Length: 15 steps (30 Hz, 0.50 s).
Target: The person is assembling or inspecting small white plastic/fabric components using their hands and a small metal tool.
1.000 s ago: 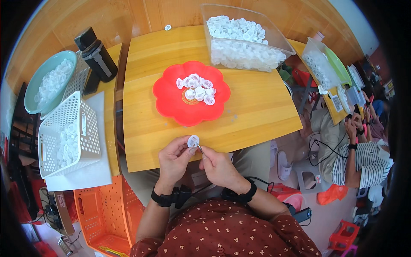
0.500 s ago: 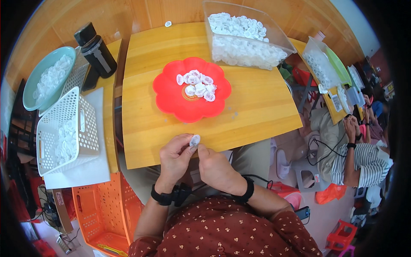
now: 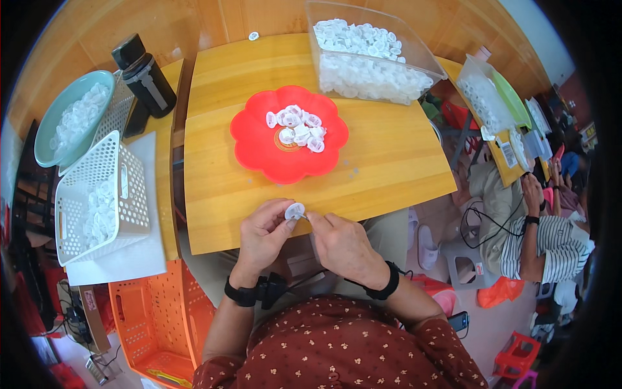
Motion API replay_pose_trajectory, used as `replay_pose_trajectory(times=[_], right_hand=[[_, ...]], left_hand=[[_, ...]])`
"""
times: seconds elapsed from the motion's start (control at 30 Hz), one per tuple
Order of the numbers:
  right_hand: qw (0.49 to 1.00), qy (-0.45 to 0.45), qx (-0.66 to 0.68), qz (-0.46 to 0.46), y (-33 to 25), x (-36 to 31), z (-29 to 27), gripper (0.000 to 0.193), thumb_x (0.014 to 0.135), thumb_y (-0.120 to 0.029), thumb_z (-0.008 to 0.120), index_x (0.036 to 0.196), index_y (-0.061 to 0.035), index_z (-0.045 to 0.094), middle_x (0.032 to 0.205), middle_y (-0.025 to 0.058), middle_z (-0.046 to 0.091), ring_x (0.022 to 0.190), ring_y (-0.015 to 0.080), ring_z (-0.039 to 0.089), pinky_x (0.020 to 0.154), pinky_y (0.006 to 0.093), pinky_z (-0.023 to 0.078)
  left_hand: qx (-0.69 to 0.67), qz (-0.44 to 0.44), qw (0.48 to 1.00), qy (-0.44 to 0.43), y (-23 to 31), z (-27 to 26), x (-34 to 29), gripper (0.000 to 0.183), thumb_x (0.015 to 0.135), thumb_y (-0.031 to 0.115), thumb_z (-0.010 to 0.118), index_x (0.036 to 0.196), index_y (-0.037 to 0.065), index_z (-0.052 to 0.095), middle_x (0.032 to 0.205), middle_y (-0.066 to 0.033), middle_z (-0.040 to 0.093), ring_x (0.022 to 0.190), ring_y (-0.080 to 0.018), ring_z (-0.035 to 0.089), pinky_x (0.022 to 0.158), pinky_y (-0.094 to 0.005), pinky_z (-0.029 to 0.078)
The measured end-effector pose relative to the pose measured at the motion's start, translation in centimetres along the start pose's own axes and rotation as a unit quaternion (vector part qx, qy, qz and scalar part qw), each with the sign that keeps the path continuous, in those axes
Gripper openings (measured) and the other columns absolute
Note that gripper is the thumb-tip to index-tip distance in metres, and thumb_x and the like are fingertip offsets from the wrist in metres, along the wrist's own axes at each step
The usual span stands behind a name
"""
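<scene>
Between the thumb and fingers of my left hand (image 3: 264,235) is a small round white plastic disc (image 3: 294,211), held just over the front edge of the wooden table (image 3: 227,220). My right hand (image 3: 345,245) is closed beside it, its fingertips pinching something thin and small at the disc's edge; I cannot make out what it is. Beyond both hands a red flower-shaped plate (image 3: 259,159) carries a cluster of similar white discs (image 3: 301,133).
A clear plastic bin (image 3: 414,55) full of white discs stands at the back. To the left are a white perforated basket (image 3: 133,194), a teal bowl (image 3: 46,139), a black bottle (image 3: 150,84) and an orange crate (image 3: 152,318) below. A person in a striped shirt (image 3: 557,246) sits at right.
My right hand has drawn slightly right, leaving a small gap between its fingertips and the disc. The disc has tilted, showing more of its face.
</scene>
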State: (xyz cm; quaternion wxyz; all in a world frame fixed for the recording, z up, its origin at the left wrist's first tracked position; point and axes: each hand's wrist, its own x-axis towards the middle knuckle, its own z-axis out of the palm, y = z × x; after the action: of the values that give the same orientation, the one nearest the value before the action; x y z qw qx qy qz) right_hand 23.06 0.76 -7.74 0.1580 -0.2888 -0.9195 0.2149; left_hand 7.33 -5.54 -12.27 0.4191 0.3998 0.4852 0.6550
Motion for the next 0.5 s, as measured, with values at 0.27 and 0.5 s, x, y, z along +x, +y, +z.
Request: replay_pose_trajectory(times=[0.27,0.5], right_hand=[[0.999,-0.024,-0.036,-0.018,-0.11,0.27,-0.2,0.035,0.074,-0.004,0.055,0.108,0.003,0.053,0.074,0.0144,0.055,0.069,0.0291,0.06,0.058,0.0381,0.049],[0.996,-0.028,-0.073,-0.043,0.02,0.38,-0.14,0.04,0.068,-0.004,0.056,0.107,0.0051,0.051,0.075,0.0142,0.056,0.068,0.0275,0.06,0.059,0.0362,0.05]], left_hand=[[-0.002,-0.015,1.0,-0.006,0.25,-0.06,0.07,0.028,0.08,-0.009,0.057,0.107,-0.004,0.058,0.102,-0.0081,0.058,0.092,-0.0129,0.058,0.079,-0.0236,0.047],[0.01,-0.023,1.0,0.0,0.41,0.05,0.13,0.027,0.08,-0.008,0.058,0.106,-0.004,0.059,0.101,-0.0084,0.059,0.09,-0.0131,0.058,0.077,-0.0236,0.047]])
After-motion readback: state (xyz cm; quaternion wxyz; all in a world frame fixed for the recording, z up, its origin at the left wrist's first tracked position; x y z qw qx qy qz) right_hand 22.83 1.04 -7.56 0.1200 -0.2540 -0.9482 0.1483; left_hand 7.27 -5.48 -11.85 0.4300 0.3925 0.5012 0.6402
